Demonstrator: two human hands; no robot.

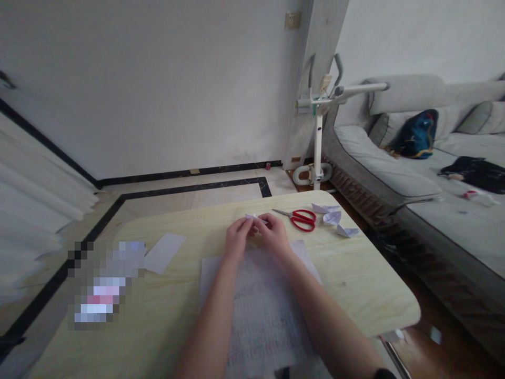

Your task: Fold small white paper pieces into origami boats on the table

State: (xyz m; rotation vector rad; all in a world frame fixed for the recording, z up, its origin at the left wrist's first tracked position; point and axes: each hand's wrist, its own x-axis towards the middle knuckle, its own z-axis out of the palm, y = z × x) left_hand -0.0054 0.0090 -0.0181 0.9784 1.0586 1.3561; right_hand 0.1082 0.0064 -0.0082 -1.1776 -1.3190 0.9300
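A pale wooden table with rounded corners (366, 284) stands before a white wall (158, 79), with a grey sofa (394, 173) well beyond the right fingers. Both forearms reach forward and the left hand (236, 238) and right hand (275, 235) meet. Their fingertips pinch a small folded white paper piece (252, 217) held between them. Red-handled scissors (302, 219) lie just right of the fingers.

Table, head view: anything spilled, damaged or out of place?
Nothing stands out. The left hand and right hand pinch a small folded paper; red scissors lie flat; three folded pieces sit near the table edge.
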